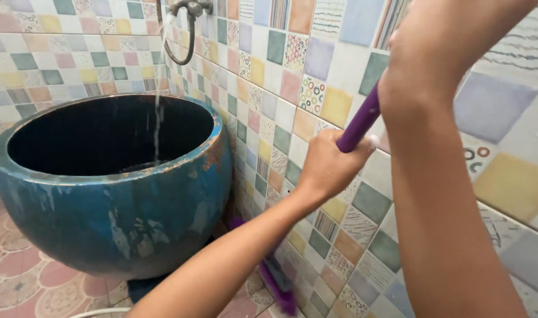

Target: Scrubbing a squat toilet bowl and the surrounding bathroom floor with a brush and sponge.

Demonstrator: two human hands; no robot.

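Purple broom handle (358,125) slants along the tiled wall (269,70), its brush head (279,282) down at the floor beside the blue water basin (113,218). Both hands clamp it: left hand (331,165) lower, right hand (425,70) above.

glossy wall tiles (292,88), chipped painted basin (113,218)

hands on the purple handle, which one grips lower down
The left hand, closed around the purple handle nearer the brush end by the floor. The right hand holds it higher, up against the tiled wall.
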